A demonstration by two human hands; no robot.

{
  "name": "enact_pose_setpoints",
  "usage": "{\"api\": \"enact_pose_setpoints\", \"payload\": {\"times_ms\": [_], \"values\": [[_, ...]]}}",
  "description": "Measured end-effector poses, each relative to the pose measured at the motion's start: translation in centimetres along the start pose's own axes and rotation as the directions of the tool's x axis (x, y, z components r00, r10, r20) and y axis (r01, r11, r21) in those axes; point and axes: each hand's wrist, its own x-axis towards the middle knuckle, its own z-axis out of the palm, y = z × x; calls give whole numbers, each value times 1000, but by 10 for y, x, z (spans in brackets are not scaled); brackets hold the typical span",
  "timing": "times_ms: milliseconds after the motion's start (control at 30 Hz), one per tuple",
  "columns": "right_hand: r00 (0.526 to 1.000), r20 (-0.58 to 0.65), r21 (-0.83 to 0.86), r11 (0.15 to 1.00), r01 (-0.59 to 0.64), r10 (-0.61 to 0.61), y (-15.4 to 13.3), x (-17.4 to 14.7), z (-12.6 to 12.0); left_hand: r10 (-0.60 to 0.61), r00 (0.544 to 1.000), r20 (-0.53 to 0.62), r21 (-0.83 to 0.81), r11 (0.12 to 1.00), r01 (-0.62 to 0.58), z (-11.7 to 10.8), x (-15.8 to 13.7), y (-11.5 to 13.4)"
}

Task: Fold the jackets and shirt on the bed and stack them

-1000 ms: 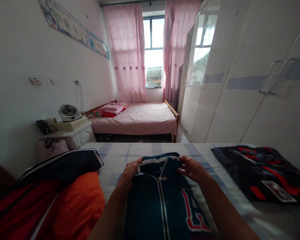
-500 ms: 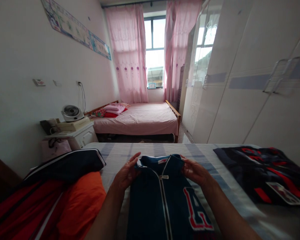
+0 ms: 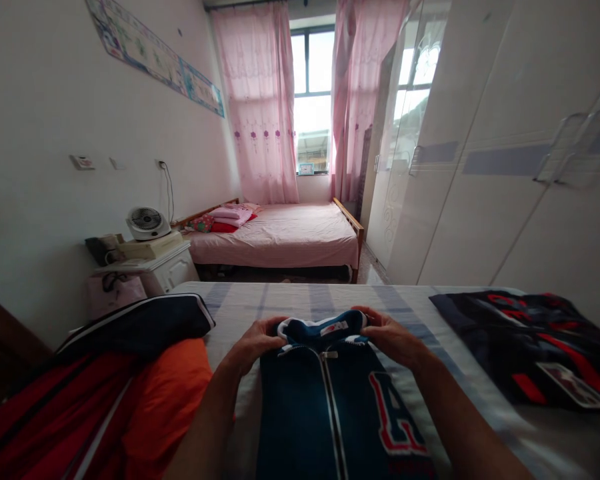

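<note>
Left hand [image 3: 251, 345] is pinching the collar [image 3: 304, 331] at its left end; jacket [image 3: 303, 410] is lying on the sheet [image 3: 400, 303], long axis running back between the arms [image 3: 215, 400]; right hand [image 3: 393, 337] is pinching the right end; neither is sitting nearer.

There is one view, and it is taken from the head of the person, looking forward and somewhat down. The left hand [image 3: 254, 342], the right hand [image 3: 394, 339] and the dark blue jacket [image 3: 295, 413] are close before the camera, at the lower middle, seen from above. Farther away, the view faces toward the bed [image 3: 285, 237] and the window [image 3: 320, 63], while the wardrobe [image 3: 460, 220] runs along its right side
</note>
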Motion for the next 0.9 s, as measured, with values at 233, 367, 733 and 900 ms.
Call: {"api": "enact_pose_setpoints", "payload": {"times_ms": [233,367,733,900], "values": [[987,-130,-528,849,12,-95,2,5,-2,-15,992,-123,193,980,39,8,7,-3],[967,-166,-605,795,53,-191,5,10,-4,50,986,-156,278,961,-4,11,7,0],[963,-175,-556,828,75,-205,5,13,1,93,981,-172,400,917,-17,20,12,2],[935,-242,-623,780,55,-260,13,16,7,99,938,-334,400,915,46,16,25,-14]]}}
